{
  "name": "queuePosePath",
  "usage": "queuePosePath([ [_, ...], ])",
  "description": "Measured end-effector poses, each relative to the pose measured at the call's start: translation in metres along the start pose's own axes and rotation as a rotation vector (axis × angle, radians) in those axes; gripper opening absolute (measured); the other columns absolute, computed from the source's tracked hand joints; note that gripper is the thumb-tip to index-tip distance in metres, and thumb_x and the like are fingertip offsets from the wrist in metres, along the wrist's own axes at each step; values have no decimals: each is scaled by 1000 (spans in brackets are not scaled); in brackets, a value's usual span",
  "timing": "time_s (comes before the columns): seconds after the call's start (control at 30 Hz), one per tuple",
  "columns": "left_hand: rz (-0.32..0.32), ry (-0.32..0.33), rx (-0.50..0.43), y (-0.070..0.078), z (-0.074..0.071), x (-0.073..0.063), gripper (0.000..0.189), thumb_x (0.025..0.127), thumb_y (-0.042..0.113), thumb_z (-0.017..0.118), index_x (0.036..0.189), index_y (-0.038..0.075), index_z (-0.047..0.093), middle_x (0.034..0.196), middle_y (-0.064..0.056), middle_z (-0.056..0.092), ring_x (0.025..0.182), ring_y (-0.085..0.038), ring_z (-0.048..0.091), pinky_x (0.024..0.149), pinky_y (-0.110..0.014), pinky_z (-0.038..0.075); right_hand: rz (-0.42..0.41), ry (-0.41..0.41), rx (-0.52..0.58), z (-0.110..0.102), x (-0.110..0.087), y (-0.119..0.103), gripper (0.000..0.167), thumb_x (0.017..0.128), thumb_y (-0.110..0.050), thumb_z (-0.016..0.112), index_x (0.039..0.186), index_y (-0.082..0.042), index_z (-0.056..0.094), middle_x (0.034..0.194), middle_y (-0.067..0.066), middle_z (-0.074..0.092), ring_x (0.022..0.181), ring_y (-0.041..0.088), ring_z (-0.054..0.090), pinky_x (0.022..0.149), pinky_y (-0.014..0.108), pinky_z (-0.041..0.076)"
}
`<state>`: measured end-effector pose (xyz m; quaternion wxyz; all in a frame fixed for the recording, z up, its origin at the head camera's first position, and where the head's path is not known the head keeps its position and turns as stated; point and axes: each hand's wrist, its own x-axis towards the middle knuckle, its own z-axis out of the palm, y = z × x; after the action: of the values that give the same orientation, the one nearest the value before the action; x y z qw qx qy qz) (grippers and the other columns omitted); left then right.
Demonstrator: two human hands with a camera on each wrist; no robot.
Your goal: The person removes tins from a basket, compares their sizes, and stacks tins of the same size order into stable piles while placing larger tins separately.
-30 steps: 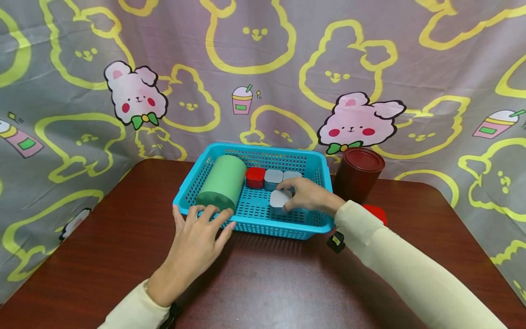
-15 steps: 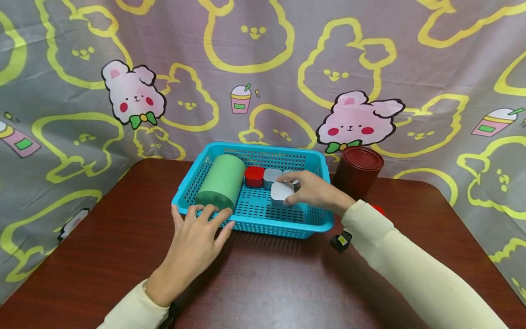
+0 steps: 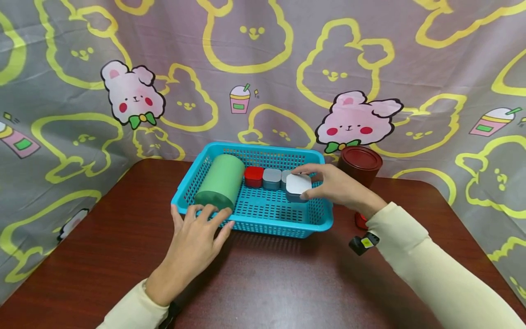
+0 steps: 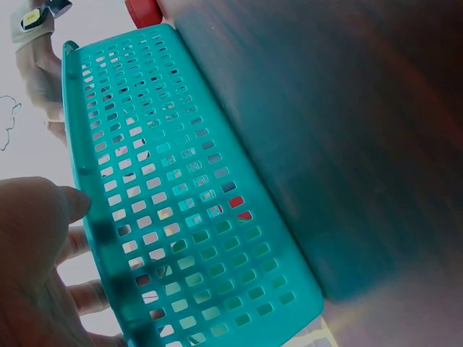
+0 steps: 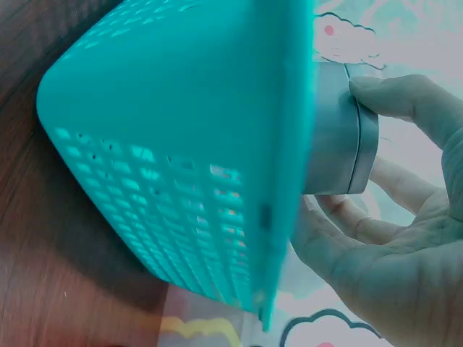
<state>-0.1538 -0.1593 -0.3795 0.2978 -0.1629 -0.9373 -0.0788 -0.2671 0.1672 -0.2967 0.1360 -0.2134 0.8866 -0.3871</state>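
My right hand (image 3: 334,185) holds a small grey box with a pale lid (image 3: 298,184) between thumb and fingers. The box is over the right part of the blue plastic basket (image 3: 267,226), above its floor; a lid seam shows in the right wrist view. My left hand (image 3: 193,246) holds the basket's front rim at the left, fingers over it and thumb at the outer side. A green cylinder (image 3: 222,180) lies in the basket's left part. Along the back stand a red box (image 3: 254,177), a grey box (image 3: 272,178) and another grey box (image 3: 284,177), partly hidden.
A dark red lidded can (image 3: 361,162) stands right of the basket, partly behind my right hand. A red object (image 3: 360,221) lies by my right wrist, mostly covered. The brown table (image 3: 263,283) ends at a patterned curtain (image 3: 263,77).
My right hand has lifted the grey box from low in the basket's middle and carried it rightward. My left hand has stayed on the front rim.
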Motion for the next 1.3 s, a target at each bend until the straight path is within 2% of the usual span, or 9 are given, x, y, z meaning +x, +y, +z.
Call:
queuePosePath([
  [0.23,-10,-23,3,2,-1,0,30,98,38,74,122,20,75,110,-10,73,107,-44,62,100,-91,27,-24,56,3,-18,-28,3,58,90,-19,84,144,-18,63,142,16,58,117,34,60,81,32,60],
  [0.33,-12,-28,1,2,-2,1,30,98,37,74,122,20,76,110,-10,73,106,-44,62,100,-91,26,-19,66,18,-27,-41,8,58,91,-19,82,145,-18,61,141,14,58,120,33,59,81,31,59],
  [0.7,-13,-27,-5,3,-1,1,29,97,37,74,122,21,76,109,-9,73,106,-43,62,100,-92,25,44,105,-37,-53,-79,41,54,94,-17,77,144,-18,57,137,13,54,124,36,51,82,32,57],
  [0.9,-12,-19,-2,3,-2,0,29,98,37,74,122,21,76,109,-9,72,106,-43,62,100,-91,27,60,133,-77,-60,-91,65,53,95,-17,76,144,-20,58,129,11,58,120,31,52,82,30,54],
  [1.07,-14,-21,4,3,-2,0,30,98,38,73,122,20,75,110,-9,72,107,-44,62,100,-90,27,101,144,-107,-63,-97,86,54,95,-17,74,146,-17,56,131,12,56,121,31,51,81,29,54],
  [1.3,-8,-13,1,2,-2,0,29,98,37,73,122,21,76,108,-10,72,105,-44,62,99,-91,27,123,157,-85,-62,-99,113,56,95,-15,74,147,-9,55,136,15,56,118,30,54,80,27,53],
])
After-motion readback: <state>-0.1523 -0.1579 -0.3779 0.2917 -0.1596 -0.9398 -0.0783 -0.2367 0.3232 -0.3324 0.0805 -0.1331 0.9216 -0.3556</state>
